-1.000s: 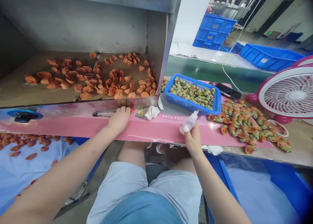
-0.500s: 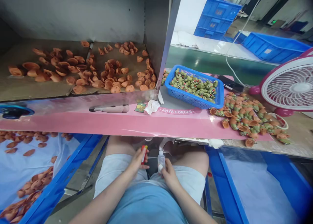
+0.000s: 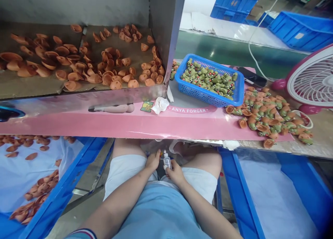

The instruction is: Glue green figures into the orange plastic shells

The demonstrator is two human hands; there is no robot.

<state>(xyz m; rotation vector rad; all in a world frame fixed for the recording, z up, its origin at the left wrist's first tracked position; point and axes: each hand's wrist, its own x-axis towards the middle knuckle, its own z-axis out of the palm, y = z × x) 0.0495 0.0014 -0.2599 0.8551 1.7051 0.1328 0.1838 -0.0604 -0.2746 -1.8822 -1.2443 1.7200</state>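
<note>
I'm working my left hand (image 3: 153, 159) and right hand (image 3: 175, 173) close together, the right clamped on a clear dropper bottle (image 3: 167, 161); the left's grip I cannot tell.

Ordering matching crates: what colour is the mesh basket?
The basket is bright blue; head view.

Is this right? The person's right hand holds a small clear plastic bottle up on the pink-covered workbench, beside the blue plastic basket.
Not quite: the right hand holds the small clear plastic bottle down over the lap, not up on the pink-covered workbench beside the blue plastic basket. The head view shows this.
</note>
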